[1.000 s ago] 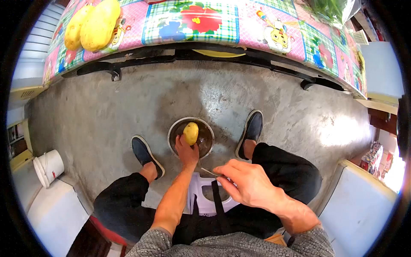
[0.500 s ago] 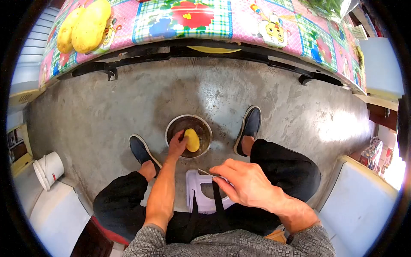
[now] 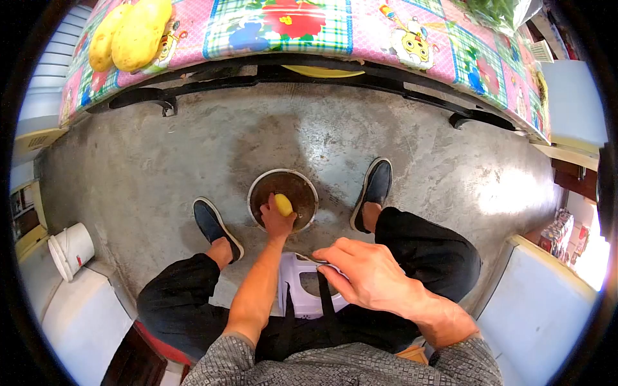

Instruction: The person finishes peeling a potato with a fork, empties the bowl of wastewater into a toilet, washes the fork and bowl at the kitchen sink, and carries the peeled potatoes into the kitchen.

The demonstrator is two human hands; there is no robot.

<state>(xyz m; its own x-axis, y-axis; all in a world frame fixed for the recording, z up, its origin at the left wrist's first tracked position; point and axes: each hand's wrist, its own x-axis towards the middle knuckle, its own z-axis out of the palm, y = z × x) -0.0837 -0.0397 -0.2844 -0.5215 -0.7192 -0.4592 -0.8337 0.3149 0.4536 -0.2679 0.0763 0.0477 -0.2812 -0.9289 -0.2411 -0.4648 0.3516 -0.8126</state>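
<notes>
Shifted round to the near end of the potato (image 3: 283,204), the left hand (image 3: 278,223) grips it, the bowl (image 3: 283,171) beneath; the right hand (image 3: 373,276) pinches a thin tool (image 3: 319,261). Likely firm, slippery: best held mid-body.

The basin (image 3: 299,185) sits on the floor (image 3: 161,154) near mid-frame, between the left shoe (image 3: 212,223) and right shoe (image 3: 377,183), a potato (image 3: 283,205) within its outline. Just below is the stool (image 3: 293,273). Across the top, the table (image 3: 373,38) bears two potatoes (image 3: 136,38) upper left, greens (image 3: 499,11) upper right. Lower left: a bucket (image 3: 76,248).
</notes>
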